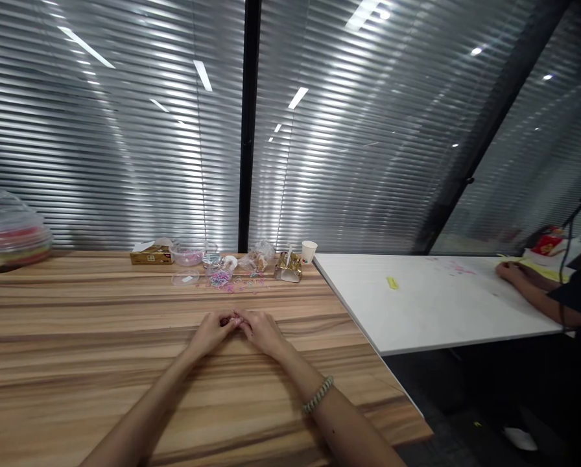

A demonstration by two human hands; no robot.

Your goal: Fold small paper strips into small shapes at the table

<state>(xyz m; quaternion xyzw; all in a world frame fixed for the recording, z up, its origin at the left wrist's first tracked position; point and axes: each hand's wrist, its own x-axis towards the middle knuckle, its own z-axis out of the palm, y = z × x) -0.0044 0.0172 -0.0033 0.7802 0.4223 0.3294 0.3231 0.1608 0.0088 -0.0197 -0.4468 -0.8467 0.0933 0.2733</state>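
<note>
My left hand (211, 333) and my right hand (262, 331) meet over the wooden table, fingertips pinched together. Between them is a small pink piece (237, 321), too small and too covered by fingers to name. A bracelet (318, 394) circles my right wrist. Just beyond the fingers, small pink and pastel pieces (242, 284) lie scattered on the wood. Behind them stands a clear cup (220, 278) filled with pastel pieces, beside a clear round lid (185, 279) lying flat.
At the back stand a tissue box (151, 255), a clear tub (188, 254), crumpled plastic bags (260, 255), a gold tissue pack (288, 266) and a paper cup (308, 251). Stacked containers (15, 233) sit far left. At the white table (417, 321), another person's hands (511, 271) rest near yellow material.
</note>
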